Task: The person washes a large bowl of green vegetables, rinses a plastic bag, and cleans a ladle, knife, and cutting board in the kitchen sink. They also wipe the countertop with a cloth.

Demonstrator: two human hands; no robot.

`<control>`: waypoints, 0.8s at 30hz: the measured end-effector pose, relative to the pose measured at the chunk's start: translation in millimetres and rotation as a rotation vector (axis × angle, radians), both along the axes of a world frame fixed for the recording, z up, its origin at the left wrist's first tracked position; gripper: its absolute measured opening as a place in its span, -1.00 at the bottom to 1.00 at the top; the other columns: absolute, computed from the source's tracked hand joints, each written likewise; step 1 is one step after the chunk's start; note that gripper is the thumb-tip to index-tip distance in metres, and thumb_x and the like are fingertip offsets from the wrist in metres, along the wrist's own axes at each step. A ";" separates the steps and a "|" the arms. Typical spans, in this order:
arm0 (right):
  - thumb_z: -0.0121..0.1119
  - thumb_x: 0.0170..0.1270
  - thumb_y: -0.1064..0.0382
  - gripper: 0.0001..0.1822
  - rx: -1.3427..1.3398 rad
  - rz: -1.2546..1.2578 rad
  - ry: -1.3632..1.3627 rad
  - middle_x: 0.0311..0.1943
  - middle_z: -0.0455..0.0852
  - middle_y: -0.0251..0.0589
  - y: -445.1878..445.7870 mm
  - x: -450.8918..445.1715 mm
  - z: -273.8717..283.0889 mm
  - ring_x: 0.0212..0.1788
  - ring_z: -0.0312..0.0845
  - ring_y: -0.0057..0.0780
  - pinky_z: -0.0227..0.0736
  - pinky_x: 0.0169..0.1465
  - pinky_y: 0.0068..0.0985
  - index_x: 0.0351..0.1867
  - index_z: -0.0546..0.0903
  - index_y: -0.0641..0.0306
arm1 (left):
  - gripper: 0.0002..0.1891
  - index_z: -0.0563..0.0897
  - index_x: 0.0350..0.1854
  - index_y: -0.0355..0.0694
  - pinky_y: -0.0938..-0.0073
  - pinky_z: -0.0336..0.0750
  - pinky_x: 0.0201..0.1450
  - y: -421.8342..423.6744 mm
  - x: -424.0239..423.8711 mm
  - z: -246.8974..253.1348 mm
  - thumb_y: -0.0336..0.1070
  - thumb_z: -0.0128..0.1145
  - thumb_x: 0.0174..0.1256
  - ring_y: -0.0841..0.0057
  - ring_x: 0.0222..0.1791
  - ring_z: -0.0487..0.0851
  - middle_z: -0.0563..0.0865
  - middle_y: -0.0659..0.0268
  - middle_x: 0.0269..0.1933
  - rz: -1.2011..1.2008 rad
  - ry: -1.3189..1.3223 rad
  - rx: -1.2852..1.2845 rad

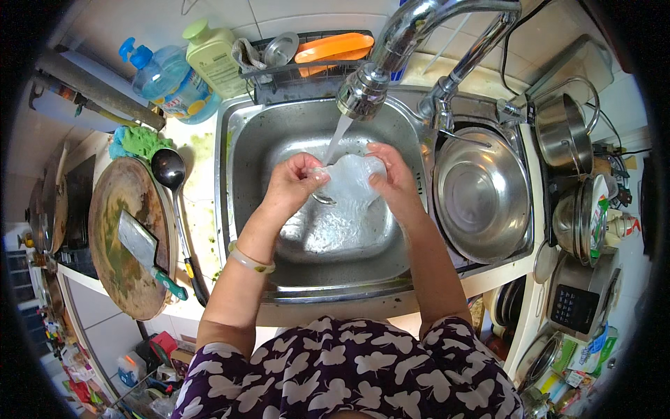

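Note:
Between both hands, over the steel sink basin [261, 131], a whitish translucent piece [352, 175], perhaps a dish or thin plastic, is held under the tap. My left hand [299, 180] pinches its left edge between thumb and fingers. Its right side is gripped by my right hand [390, 175], thumb in front and fingers behind. Water [337, 137] runs from the chrome faucet [362, 94] and spreads across the basin floor below. A small curved metal edge shows just under the left fingers; what it belongs to is unclear.
On the left, a cleaver [137, 241] lies on a round wooden chopping board [112, 194], beside a black ladle [169, 167]. Soap bottles [180, 89] and a dark rack [314, 86] stand behind the sink. A steel bowl [481, 194] fills the right basin; pots [562, 136] stand farther right.

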State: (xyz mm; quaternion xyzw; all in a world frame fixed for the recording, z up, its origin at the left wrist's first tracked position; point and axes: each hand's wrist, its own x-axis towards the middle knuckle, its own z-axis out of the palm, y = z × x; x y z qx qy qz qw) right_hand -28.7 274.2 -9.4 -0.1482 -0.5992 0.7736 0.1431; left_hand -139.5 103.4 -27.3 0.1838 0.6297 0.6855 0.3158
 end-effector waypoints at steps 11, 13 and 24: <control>0.14 0.20 0.26 -0.83 0.366 0.153 0.031 -0.49 0.54 -0.43 -14.1 -40.2 10.5 -0.45 0.37 -0.74 0.31 -0.35 -0.67 -0.34 0.59 0.35 | -0.86 0.54 -0.31 -0.19 0.67 0.37 -0.21 -32.6 -32.2 24.5 -0.30 0.20 0.17 0.72 -0.36 0.49 0.61 0.44 -0.35 0.124 -0.111 0.339; 0.13 0.22 0.26 -0.82 0.318 0.178 0.047 -0.46 0.57 -0.41 -17.2 -49.6 12.6 -0.42 0.39 -0.73 0.33 -0.32 -0.66 -0.31 0.59 0.36 | -0.87 0.53 -0.34 -0.18 0.77 0.33 -0.31 -41.7 -37.7 25.3 -0.33 0.21 0.16 0.80 -0.43 0.44 0.57 0.50 -0.42 0.105 -0.130 0.397; 0.00 0.25 0.38 -0.77 0.233 0.157 0.118 -0.23 0.59 -0.31 -45.6 -54.8 18.7 -0.20 0.46 -0.65 0.39 -0.11 -0.61 -0.09 0.55 0.39 | -0.69 0.43 0.05 -0.25 0.56 0.40 -0.06 -35.3 -12.1 -4.7 -0.27 0.02 0.31 0.58 -0.11 0.50 0.54 0.26 -0.10 0.473 0.139 0.030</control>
